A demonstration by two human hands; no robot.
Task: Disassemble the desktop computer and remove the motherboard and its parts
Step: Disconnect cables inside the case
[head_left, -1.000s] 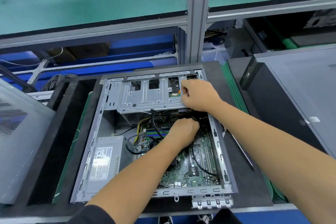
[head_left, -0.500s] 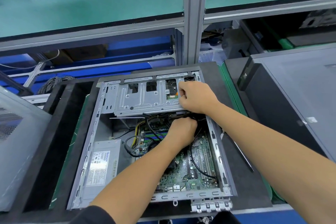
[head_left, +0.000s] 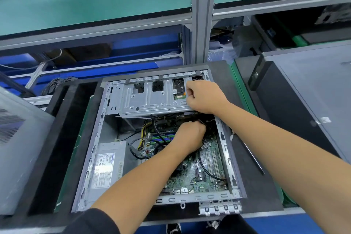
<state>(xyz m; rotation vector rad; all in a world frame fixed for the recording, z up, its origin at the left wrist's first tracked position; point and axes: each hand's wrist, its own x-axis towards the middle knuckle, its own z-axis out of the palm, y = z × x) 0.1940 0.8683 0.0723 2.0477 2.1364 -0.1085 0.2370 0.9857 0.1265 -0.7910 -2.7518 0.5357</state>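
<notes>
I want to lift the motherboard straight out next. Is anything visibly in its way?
Yes. The metal drive cage overhangs the motherboard's far end, black cables cross it, and the left hand reaches in over it.

Counted: two hands, left hand and right hand, both inside one open computer case. One motherboard, one power supply at near left, one drive cage at far end. One closed tower at right. One screwdriver beside case.
</notes>
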